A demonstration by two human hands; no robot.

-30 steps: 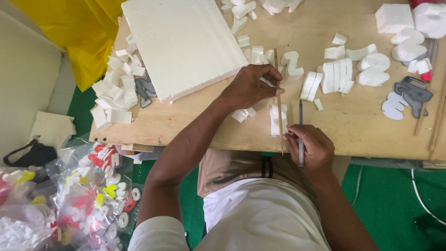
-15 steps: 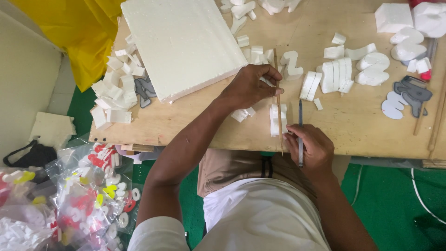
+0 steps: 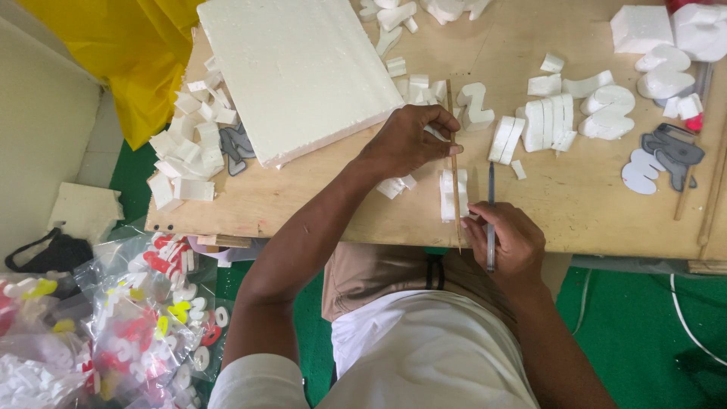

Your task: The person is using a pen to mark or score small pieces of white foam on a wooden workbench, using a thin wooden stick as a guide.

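My left hand (image 3: 409, 140) presses down on a thin wooden stick (image 3: 453, 163) that lies lengthwise across a small white foam block (image 3: 453, 195) on the wooden table (image 3: 591, 212). My right hand (image 3: 509, 242), at the table's near edge, grips a slim dark pen-like tool (image 3: 491, 216) and also touches the stick's near end. The tool runs alongside the foam block, just right of the stick. Its tip is too small to make out.
A large white foam slab (image 3: 299, 68) lies at the back left. A heap of foam offcuts (image 3: 189, 151) sits at the left edge, cut foam shapes (image 3: 598, 113) to the right. Plastic bags of coloured shapes (image 3: 113, 326) rest on the green floor.
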